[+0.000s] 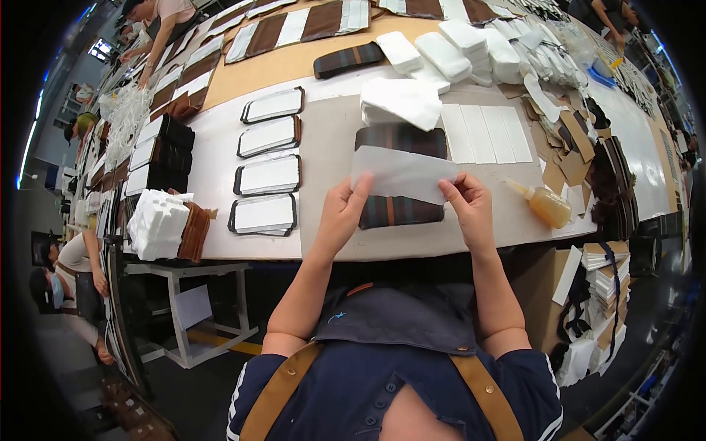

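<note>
A thin, translucent white sheet (404,173) is stretched between my two hands. My left hand (343,211) pinches its left end between thumb and fingers, and my right hand (469,209) pinches the right end. Under the sheet lies a dark plaid fabric piece (401,213) with a brown stripe; the sheet hides its middle. Just beyond that piece sits a stack of white sheets (401,101). To its right, several white strips (485,134) lie side by side.
Right of my hand lies a glue bottle (546,204) with a pointed nozzle. Several dark-edged white panels (265,176) form a column on the left, near white foam pieces (159,224). White padded pieces (471,48) pile up at the back. Cardboard scraps (570,147) clutter the right side.
</note>
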Available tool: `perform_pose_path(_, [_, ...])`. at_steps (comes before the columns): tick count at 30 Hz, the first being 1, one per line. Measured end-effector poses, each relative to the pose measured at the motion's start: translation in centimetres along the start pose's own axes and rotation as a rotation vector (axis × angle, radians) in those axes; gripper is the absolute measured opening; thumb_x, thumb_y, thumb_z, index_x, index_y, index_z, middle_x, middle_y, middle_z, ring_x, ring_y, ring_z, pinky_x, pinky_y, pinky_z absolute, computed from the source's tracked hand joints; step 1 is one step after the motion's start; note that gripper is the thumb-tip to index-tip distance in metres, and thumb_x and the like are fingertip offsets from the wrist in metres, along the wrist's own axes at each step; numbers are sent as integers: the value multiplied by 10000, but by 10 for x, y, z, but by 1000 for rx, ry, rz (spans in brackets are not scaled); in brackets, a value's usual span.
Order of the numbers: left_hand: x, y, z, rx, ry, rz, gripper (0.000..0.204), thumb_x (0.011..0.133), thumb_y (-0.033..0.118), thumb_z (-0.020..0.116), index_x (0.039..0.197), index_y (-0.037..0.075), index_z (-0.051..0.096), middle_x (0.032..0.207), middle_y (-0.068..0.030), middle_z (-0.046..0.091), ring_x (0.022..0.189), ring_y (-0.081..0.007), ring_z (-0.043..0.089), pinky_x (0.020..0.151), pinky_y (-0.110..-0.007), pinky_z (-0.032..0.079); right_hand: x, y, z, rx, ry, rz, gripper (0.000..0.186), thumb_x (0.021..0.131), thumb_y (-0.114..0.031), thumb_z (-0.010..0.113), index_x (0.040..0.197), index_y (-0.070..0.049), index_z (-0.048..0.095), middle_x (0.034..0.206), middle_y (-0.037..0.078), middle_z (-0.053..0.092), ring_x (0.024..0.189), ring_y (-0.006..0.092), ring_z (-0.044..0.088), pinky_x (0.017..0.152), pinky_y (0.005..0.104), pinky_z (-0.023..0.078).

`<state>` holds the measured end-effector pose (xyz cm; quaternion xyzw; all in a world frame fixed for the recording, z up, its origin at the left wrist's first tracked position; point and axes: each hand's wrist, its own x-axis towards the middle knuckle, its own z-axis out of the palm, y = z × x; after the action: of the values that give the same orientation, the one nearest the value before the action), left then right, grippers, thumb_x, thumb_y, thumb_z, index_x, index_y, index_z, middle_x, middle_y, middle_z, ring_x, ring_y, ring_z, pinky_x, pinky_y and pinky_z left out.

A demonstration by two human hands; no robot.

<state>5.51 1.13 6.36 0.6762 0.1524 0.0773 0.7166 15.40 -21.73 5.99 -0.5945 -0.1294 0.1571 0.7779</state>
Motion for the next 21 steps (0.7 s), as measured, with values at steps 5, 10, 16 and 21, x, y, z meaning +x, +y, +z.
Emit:
perform_pose_path(5, [-13, -30, -20, 537, 60, 305, 181, 1017, 196, 694, 1068, 32, 751, 1189, -44, 707, 1126, -213, 606, 985, -321, 451, -4, 13, -18, -319, -55, 3, 218, 966, -158, 768, 853, -22, 640, 761, -45, 584, 754, 51, 486, 697, 236, 409])
perform_pose_path(10, [-32, -47, -16, 708, 167, 281, 173, 900, 204, 792, 878, 68, 688, 1081, -45, 637, 1113, -268, 521, 1046, -436, 340, -8, 26, -28, -639, -39, -90, 248, 918, -190, 810, 826, -55, 625, 809, -13, 590, 818, 131, 526, 832, 315, 391])
perform_pose_path(16, [-37, -60, -11, 882, 285, 342, 165, 865, 233, 814, 891, 122, 695, 1126, -33, 585, 1183, -265, 477, 1071, -445, 283, -11, 36, -24, -918, -30, -281, 261, 857, -229, 848, 818, -86, 634, 938, 30, 591, 963, 242, 527, 939, 396, 336])
perform_pose_path(21, [-34, -69, -12, 927, 301, 332, 176, 858, 236, 820, 882, 119, 691, 1161, -53, 569, 1210, -286, 460, 1084, -463, 276, -10, 45, -23, -1021, -13, -349, 267, 836, -233, 863, 812, -89, 639, 957, 33, 582, 971, 249, 519, 919, 401, 347])
